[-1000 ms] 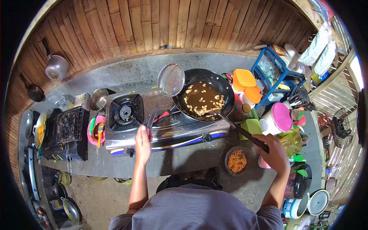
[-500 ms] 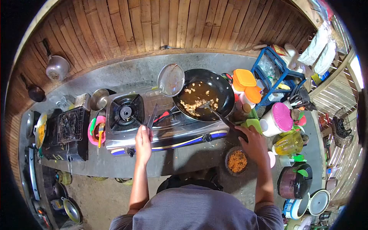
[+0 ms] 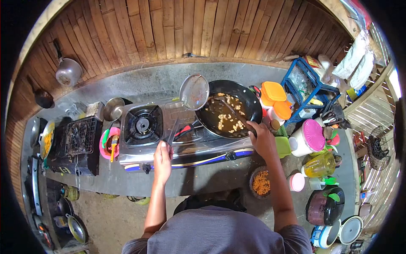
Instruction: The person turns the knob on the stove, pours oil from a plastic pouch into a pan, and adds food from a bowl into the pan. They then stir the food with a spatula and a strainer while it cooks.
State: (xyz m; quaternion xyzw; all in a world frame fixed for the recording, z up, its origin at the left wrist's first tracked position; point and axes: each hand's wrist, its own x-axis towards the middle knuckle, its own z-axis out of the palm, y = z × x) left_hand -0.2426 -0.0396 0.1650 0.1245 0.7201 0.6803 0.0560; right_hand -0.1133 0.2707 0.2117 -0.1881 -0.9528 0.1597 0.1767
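Observation:
My left hand is closed around the handle of a round mesh strainer. The strainer's mesh is raised beside the left rim of a black frying pan. In the pan, small browned pieces lie scattered in dark oil. My right hand grips a spatula by its dark handle, over the pan's right front rim. The spatula's far end reaches into the back left of the pan. A silver two-burner gas stove carries the pan on its right side.
The left burner has no pot on it. A pink bowl with a brush sits left of the stove. At right are orange-lidded tubs, a blue rack and a pink-lidded container. A bowl of orange crumbly food lies in front.
My right hand has moved forward and left, pushing the spatula from the pan's middle towards its back left. The pieces have spread apart. My left hand still holds the strainer in nearly the same place.

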